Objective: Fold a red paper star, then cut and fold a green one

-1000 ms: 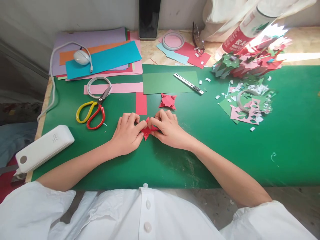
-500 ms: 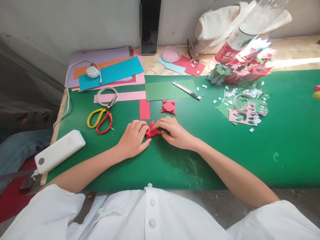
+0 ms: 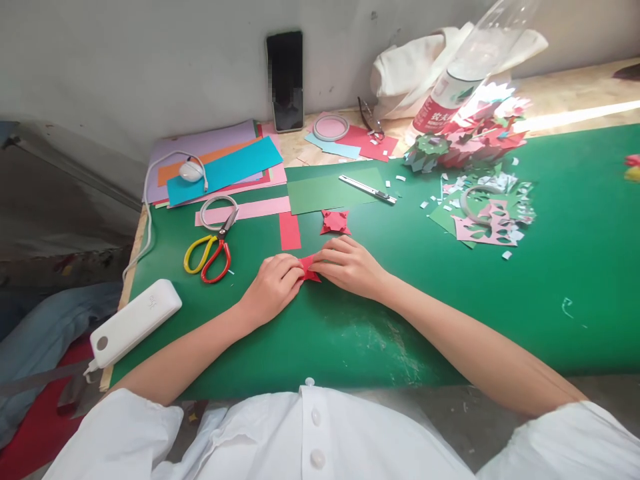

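Observation:
Between my hands, low over the green mat, is a small piece of folded red paper [image 3: 311,272] with pointed corners. My left hand [image 3: 274,285] pinches its left side, fingers curled and pressed together. From the right, my right hand [image 3: 350,267] grips its upper right edge; the fingertips partly cover the paper. Just beyond my hands a finished-looking red folded paper piece [image 3: 335,222] with star-like corners lies on the mat. Left of that piece, a flat red paper strip [image 3: 290,231] touches a pink paper strip [image 3: 263,209].
Scissors [image 3: 213,257] with yellow and red handles and a white power bank [image 3: 137,323] lie left. A utility knife [image 3: 367,189] rests on green paper [image 3: 320,190]. Paper scraps [image 3: 487,223], folded paper flowers [image 3: 465,147] and a plastic bottle [image 3: 450,93] stand right. A phone [image 3: 286,80] leans on the wall.
The view has tilted and shifted slightly. My fingers have closed in on the red folded paper, which now shows flatter, with its upright point no longer visible.

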Demonstrator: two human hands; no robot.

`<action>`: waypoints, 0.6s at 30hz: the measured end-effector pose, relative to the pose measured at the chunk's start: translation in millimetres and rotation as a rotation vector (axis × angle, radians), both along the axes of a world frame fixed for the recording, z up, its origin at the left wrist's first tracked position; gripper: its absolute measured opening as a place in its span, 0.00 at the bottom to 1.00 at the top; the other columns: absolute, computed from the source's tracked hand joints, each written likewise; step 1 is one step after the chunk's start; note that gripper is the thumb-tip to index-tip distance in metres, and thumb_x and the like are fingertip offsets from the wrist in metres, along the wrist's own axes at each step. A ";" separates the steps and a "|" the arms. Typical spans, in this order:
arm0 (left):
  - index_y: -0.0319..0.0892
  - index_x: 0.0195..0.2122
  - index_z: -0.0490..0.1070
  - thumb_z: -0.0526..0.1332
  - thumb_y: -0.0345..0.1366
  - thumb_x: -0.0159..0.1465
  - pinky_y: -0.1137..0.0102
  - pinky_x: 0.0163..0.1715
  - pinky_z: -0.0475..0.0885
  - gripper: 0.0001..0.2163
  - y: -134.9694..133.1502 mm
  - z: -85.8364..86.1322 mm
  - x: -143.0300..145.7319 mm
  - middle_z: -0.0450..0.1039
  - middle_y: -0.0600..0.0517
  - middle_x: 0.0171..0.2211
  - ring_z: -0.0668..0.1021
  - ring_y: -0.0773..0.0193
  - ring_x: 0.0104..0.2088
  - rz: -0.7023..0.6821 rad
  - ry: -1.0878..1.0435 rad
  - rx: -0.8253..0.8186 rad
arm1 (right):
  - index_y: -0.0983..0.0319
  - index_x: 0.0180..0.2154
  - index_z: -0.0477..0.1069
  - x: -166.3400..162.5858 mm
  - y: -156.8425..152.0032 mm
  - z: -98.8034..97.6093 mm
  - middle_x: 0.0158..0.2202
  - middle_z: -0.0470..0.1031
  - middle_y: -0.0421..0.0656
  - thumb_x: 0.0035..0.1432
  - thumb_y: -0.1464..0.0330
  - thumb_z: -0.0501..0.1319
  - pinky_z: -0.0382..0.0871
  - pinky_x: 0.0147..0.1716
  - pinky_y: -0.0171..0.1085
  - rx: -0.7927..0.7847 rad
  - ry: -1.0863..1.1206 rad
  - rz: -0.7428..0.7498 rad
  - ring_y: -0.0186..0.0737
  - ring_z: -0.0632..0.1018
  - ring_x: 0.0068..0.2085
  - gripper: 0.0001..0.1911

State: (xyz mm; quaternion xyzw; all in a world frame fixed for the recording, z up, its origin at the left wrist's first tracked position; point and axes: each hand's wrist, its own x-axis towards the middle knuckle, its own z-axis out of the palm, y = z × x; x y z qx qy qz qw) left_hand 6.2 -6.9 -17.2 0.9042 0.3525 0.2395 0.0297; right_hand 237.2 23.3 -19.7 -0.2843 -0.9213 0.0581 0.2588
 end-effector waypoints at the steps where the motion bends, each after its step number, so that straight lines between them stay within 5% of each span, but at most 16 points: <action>1: 0.41 0.42 0.73 0.54 0.30 0.71 0.63 0.50 0.71 0.08 -0.6 -1.1 0.4 0.79 0.48 0.43 0.78 0.61 0.49 -0.015 0.000 0.039 | 0.56 0.40 0.77 0.1 0.0 0.3 0.42 0.81 0.41 0.70 0.69 0.53 0.63 0.42 0.42 0.024 -0.011 0.000 0.39 0.72 0.44 0.13; 18: 0.38 0.44 0.74 0.55 0.25 0.69 0.61 0.45 0.81 0.09 16.3 3.4 -8.0 0.80 0.45 0.40 0.81 0.60 0.43 -0.263 0.089 0.337 | 0.57 0.40 0.74 0.8 3.5 -2.3 0.40 0.79 0.40 0.70 0.72 0.51 0.64 0.44 0.40 0.223 -0.100 0.054 0.36 0.71 0.42 0.13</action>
